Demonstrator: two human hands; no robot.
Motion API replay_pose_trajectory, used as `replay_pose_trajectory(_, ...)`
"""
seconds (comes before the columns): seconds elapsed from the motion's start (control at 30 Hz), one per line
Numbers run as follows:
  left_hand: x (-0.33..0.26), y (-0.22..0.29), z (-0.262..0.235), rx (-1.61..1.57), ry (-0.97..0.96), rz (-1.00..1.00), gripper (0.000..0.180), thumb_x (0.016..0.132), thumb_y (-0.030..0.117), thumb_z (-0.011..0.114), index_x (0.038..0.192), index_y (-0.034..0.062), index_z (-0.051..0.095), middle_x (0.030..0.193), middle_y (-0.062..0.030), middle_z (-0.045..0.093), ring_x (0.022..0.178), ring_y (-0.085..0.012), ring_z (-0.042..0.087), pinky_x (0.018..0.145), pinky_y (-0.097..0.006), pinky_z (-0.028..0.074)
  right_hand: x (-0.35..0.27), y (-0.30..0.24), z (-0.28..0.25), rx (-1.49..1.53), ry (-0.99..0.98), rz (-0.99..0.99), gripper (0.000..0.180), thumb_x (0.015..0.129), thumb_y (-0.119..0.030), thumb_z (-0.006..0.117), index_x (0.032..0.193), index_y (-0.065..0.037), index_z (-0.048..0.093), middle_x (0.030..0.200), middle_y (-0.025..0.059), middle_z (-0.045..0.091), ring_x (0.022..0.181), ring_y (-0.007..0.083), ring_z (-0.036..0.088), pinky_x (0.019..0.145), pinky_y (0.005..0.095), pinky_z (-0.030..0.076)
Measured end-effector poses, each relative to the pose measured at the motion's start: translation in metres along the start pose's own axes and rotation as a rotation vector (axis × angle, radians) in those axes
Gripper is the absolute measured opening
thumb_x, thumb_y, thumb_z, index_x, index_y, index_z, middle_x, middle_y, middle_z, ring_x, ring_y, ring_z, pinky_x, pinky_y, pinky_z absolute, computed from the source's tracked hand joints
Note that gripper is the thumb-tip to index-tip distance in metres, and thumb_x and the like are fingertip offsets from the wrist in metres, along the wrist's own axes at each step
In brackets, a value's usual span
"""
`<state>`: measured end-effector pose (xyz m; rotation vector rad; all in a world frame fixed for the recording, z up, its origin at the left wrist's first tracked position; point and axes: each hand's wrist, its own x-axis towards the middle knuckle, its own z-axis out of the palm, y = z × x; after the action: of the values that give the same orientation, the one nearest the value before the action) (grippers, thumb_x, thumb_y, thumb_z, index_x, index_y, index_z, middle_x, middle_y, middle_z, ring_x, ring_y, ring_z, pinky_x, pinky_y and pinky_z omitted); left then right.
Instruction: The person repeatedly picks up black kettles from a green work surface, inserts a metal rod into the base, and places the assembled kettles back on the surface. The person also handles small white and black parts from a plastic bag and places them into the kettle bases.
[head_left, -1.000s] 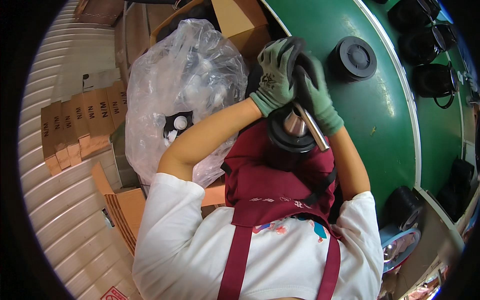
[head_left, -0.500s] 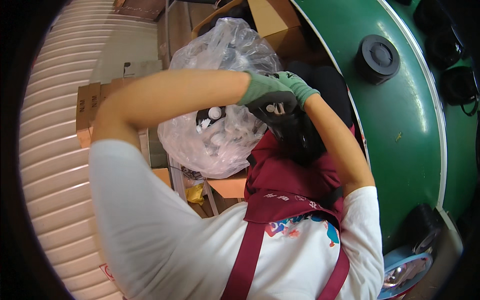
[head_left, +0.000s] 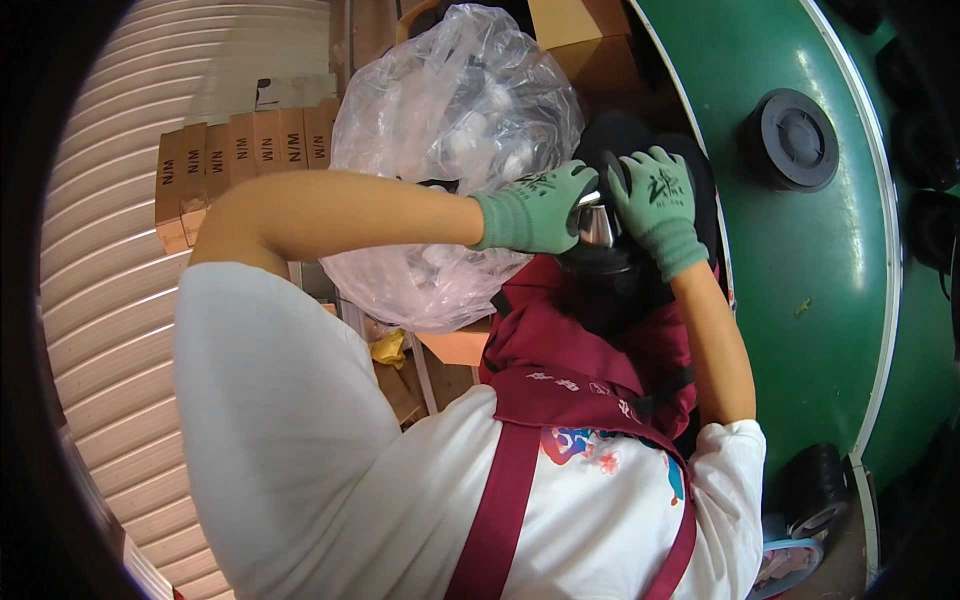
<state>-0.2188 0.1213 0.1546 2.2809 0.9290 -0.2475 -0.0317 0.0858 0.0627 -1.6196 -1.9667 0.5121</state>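
Pot work, both hands together, just right of centre in the frame. Black pot (head_left: 602, 290) sat against the maroon apron (head_left: 575, 350), top end toward the camera, with a silver cone (head_left: 600, 228) rising from it and a short silver bar (head_left: 591, 199) beside the cone. Step in hand, as I judged it: handling the metal parts at the pot's top.

Left hand (head_left: 537, 210), in a green glove, came in from the left. Its grip looked closed, fingers bent around the silver bar. Right hand (head_left: 655, 205), gloved alike, was on the far side of the cone, fingers curled inward; whatever lay under them was dark and hidden, so could not tell whether that grip was holding or only resting.

Next move, my reading: it called for the pot kept steady and an even hold from both sides, the bar not left to slip.

Around: clear plastic bag (head_left: 460, 120) in the upper middle, near the left hand; black round piece (head_left: 790, 140) alone on the green desk (head_left: 790, 360), upper right; cardboard boxes (head_left: 240, 160), upper left.
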Motion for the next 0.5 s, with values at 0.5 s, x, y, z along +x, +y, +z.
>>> replay_pose_trajectory(0.5, -0.053, -0.061, -0.013, -0.359, 0.737, 0.25, 0.083, 0.07, 0.023, 0.084, 0.143, 0.0028, 0.051, 0.141, -0.0174, 0.053, 0.127, -0.0334, 0.055, 0.109, -0.043, 0.043, -0.086, 0.0, -0.103, 0.137, 0.244, 0.101, 0.035, 0.09, -0.013, 0.068, 0.124, -0.002, 0.065, 0.12, 0.0165, 0.066, 0.115, 0.0368, 0.061, 0.104, 0.0462, 0.045)
